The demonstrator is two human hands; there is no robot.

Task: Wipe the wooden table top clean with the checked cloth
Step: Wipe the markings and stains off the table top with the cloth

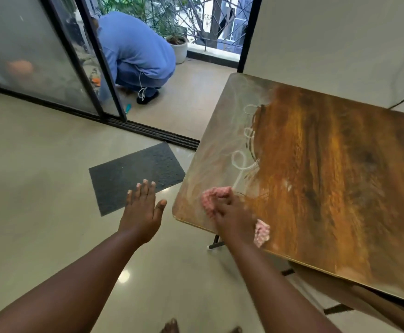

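Note:
The wooden table top (328,164) fills the right half of the view. Its left strip is pale and smeared, with white looping marks (244,150); the rest is dark brown wood. My right hand (232,215) presses the pink checked cloth (211,197) flat on the table's near left corner, and cloth shows both ahead of the fingers and behind the wrist. My left hand (143,207) hovers over the floor left of the table with its fingers spread and nothing in it.
A grey doormat (136,176) lies on the glossy floor left of the table. Beyond it runs a sliding glass door (40,61) with a black track. A person in blue (136,51) crouches on the balcony beside a plant pot (179,48). A white wall (328,44) backs the table.

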